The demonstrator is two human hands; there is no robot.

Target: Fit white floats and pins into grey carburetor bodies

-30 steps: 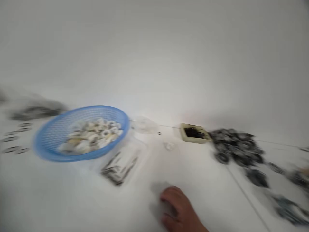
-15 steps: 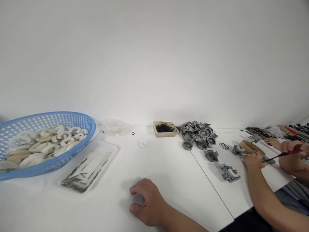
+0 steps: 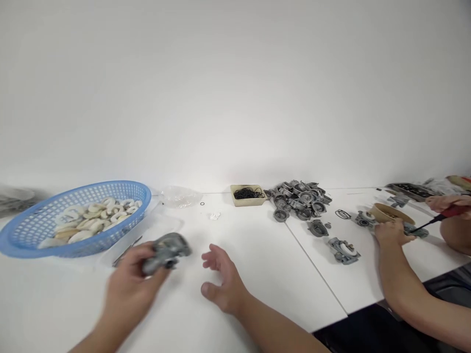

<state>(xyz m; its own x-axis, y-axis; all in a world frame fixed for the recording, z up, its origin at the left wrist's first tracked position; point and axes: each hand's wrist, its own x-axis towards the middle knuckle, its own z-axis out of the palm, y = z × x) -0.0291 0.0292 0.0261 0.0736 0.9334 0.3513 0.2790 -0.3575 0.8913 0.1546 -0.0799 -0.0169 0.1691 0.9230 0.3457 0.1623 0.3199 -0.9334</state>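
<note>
My left hand (image 3: 128,291) is at the lower left, shut on a grey die-cast metal housing (image 3: 165,252), which blurs slightly and hangs above the white table (image 3: 279,274). My right hand (image 3: 221,279) rests at the middle of the table with its fingers apart, holding nothing. It is nearest to the housing in my left hand, and the two are apart. A transparent plastic tray (image 3: 164,223) of thin metal pins lies mostly hidden behind my left hand.
A blue mesh basket (image 3: 110,189) of white rings stands to the left. A plastic bag (image 3: 178,197), a beige tray of black O-rings (image 3: 248,194) and a heap of grey housings (image 3: 298,201) line the far edge. A co-worker's hands (image 3: 393,233) work a red-handled screwdriver (image 3: 449,212) at the right.
My left hand has entered from the lower left holding a grey housing. My right hand has spread its fingers. The view has turned slightly, shifting the basket to the right.
</note>
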